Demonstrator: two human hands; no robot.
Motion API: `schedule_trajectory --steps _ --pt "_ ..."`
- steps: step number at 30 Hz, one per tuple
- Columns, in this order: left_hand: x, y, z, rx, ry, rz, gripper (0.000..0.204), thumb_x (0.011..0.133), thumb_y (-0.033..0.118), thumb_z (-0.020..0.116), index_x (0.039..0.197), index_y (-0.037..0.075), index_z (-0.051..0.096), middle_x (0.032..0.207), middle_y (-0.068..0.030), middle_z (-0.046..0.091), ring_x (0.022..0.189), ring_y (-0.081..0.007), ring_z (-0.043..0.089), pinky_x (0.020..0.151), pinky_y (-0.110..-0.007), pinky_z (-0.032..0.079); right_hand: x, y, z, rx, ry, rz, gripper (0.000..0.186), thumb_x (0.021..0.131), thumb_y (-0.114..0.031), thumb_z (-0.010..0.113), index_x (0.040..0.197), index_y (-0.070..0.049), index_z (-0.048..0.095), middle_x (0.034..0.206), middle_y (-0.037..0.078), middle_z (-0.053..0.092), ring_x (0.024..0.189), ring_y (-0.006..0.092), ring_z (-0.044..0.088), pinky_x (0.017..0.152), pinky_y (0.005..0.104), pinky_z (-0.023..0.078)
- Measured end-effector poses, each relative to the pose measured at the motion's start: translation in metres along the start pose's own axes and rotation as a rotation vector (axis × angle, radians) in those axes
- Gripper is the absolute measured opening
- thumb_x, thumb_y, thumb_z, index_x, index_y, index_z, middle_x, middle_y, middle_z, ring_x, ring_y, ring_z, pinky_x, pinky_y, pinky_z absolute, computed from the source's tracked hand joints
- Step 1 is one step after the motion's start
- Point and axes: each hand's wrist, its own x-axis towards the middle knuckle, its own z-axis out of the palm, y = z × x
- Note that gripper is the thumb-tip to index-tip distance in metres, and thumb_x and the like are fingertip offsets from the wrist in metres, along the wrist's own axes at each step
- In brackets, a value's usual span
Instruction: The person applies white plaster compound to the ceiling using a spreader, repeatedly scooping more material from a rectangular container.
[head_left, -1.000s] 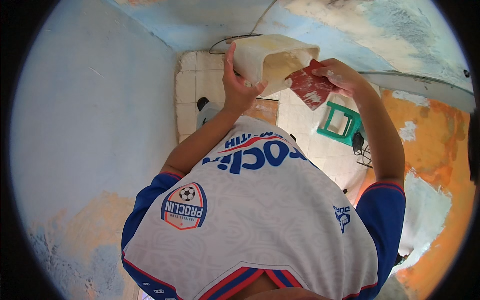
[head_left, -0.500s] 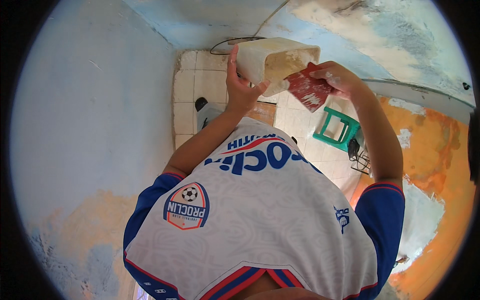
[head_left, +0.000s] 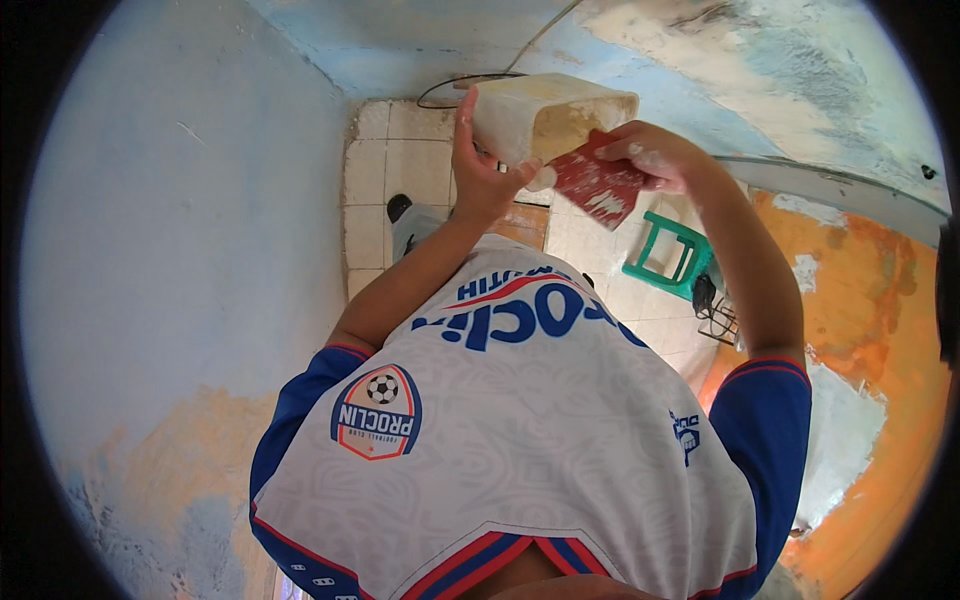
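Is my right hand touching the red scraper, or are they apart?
Touching. The head view shows the right hand gripping the scraper, thumb laid over its near face.

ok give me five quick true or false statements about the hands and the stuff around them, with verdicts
1. The left hand holds the pale container. True.
2. The right hand holds a blue scraper. False: the scraper is red.
3. A green stool is on the tiled floor. True.
4. The scraper blade is spotless. False: whitish smears mark it.
5. The container's open mouth faces away from the right hand. False: it is turned toward the right hand's side.
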Motion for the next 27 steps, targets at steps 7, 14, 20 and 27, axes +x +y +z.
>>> schedule_trajectory --steps 7,14,20,27 --pt "0.002 0.004 -0.009 0.030 0.085 -0.030 0.106 0.073 0.002 0.078 0.159 0.004 0.017 0.145 -0.0148 0.038 0.134 -0.0279 0.047 0.112 -0.043 0.046 0.021 0.021 0.016 0.223 -0.132 -0.078 0.031 0.098 -0.015 0.064 0.123 0.001 0.061 0.110 0.010 0.071 0.094 0.0146 0.071 0.073 0.0264 0.061" --pt "0.003 -0.011 -0.034 -0.062 0.183 -0.088 0.100 0.078 0.009 0.076 0.159 0.008 0.019 0.144 -0.0148 0.044 0.131 -0.0244 0.049 0.105 -0.042 0.050 0.019 0.036 0.012 0.510 -0.180 -0.304 0.042 0.100 -0.016 0.061 0.138 -0.001 0.053 0.122 0.012 0.068 0.101 0.0195 0.071 0.082 0.0328 0.062" --pt "0.001 0.013 -0.051 -0.400 0.294 -0.575 0.079 0.091 0.038 0.065 0.156 0.016 0.028 0.148 -0.0166 0.040 0.132 -0.0357 0.049 0.100 -0.056 0.052 0.005 0.034 0.026 0.907 -0.135 -0.645 0.039 0.102 -0.017 0.058 0.139 -0.006 0.052 0.125 0.009 0.066 0.112 0.0199 0.066 0.092 0.0344 0.057" --pt "-0.024 0.000 -0.093 -0.502 0.189 -0.842 0.072 0.092 0.050 0.060 0.150 0.014 0.039 0.150 -0.0174 0.039 0.135 -0.0401 0.047 0.103 -0.064 0.047 0.006 0.034 0.021 0.915 0.032 -0.929 0.040 0.103 -0.015 0.055 0.141 -0.009 0.047 0.131 0.009 0.063 0.107 0.0233 0.069 0.068 0.0350 0.062"
